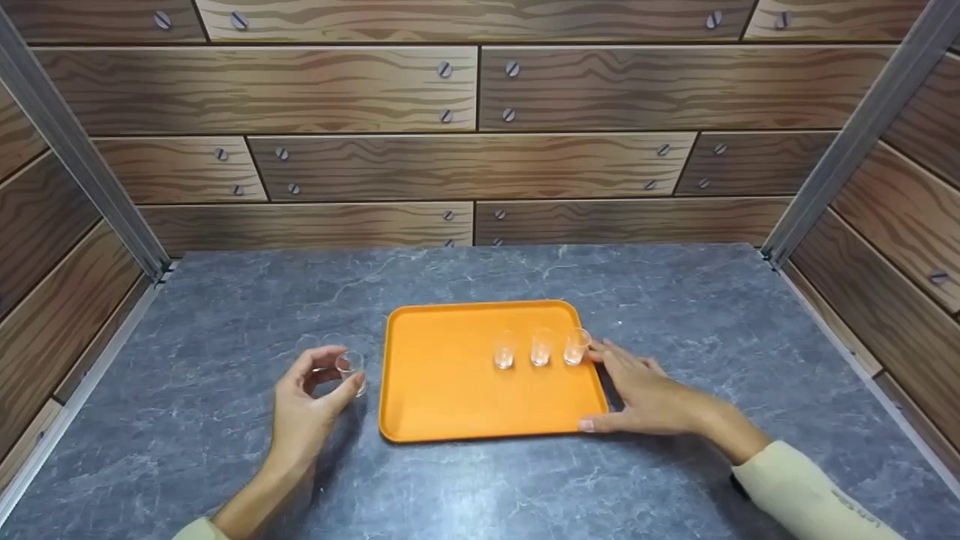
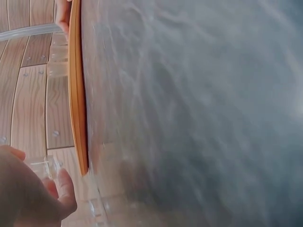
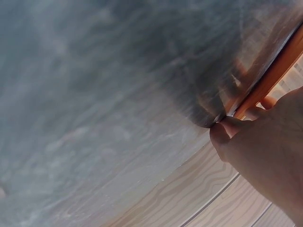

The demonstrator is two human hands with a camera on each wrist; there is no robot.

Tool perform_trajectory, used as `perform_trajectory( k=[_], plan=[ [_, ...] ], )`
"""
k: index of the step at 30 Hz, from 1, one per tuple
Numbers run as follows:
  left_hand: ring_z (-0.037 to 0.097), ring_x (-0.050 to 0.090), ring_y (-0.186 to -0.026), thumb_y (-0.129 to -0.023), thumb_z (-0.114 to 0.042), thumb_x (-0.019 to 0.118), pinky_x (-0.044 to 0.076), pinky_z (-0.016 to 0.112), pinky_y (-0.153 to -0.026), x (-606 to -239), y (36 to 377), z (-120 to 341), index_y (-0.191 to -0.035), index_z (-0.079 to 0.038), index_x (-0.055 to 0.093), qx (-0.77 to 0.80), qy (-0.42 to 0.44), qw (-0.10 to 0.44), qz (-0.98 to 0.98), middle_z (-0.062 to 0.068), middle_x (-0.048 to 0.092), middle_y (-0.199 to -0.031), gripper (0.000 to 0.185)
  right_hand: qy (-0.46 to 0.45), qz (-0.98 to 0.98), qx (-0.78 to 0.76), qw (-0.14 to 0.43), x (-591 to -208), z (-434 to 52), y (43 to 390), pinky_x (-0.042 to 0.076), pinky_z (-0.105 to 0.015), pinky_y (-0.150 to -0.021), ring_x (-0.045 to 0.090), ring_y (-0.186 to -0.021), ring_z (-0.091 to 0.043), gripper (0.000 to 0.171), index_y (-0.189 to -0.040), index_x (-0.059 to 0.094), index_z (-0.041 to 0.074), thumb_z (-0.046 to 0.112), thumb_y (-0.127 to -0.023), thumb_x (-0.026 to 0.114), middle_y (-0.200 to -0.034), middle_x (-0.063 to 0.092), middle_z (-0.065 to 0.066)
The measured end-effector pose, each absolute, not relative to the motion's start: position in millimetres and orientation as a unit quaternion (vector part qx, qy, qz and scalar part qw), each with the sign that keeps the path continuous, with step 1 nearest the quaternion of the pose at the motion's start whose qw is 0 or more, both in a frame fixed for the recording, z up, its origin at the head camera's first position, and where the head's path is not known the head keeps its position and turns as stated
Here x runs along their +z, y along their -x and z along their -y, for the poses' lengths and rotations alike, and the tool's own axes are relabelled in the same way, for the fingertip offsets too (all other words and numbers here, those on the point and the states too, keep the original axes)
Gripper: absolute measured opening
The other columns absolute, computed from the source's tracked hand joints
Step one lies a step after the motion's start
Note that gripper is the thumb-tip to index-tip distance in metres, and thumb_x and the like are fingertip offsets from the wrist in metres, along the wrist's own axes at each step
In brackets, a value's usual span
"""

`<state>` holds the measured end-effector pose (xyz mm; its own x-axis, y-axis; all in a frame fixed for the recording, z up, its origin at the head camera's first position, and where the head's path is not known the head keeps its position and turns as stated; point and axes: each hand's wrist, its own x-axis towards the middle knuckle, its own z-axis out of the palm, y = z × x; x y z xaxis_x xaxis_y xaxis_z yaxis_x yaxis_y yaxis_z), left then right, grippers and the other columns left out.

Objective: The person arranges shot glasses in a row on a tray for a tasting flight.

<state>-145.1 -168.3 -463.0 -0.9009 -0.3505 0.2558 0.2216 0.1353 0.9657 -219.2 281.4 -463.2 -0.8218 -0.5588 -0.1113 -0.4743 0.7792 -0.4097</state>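
While the left hand (image 1: 304,409) grips a small glass (image 1: 350,370) on the worktop (image 1: 225,450), the right hand (image 1: 645,397) rests flat, fingers relaxed, against the orange tray (image 1: 442,390) edge.

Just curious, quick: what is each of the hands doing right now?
Left hand: grips a small clear glass.
Right hand: open, resting on the orange tray edge.

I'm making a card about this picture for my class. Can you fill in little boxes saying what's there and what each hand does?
Surface: grey marbled table
Tray: orange tray, flat on the table
On tray: three clear shot glasses in a row
Left hand: holds a fourth shot glass beside the tray
Right hand: rests on the tray's right edge, fingertips by the rightmost glass
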Motion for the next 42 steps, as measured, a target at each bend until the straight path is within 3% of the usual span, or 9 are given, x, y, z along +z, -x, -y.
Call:
perform_trajectory(
  k=[19,42],
  plan=[
    [0.021,0.064,-0.091,-0.078,0.01,0.081,0.057,0.026,-0.081,-464.2,160.1,139.5,-0.112,0.005,0.067,-0.667,-0.02,0.194,0.72,0.024,0.066,-0.105,0.037,0.269,-0.938,-0.185,0.118,-464.2,-282.9,218.8,0.011,-0.079,-0.114,0.01,-0.157,-0.036,0.108,-0.161,0.025,0.019,0.078,-0.081,0.066,-0.173,0.008,-0.002],
    [0.021,0.062,-0.087,-0.079,0.007,0.08,0.057,0.02,-0.074,-464.3,185.1,101.5,-0.113,0.006,0.066,-0.697,-0.03,0.146,0.702,0.021,0.065,-0.102,0.037,0.269,-0.937,-0.186,0.122,-463.3,-282.4,218.9,0.011,-0.078,-0.115,0.01,-0.158,-0.035,0.105,-0.161,0.025,0.02,0.076,-0.082,0.066,-0.173,0.006,0.0]
  ],
)
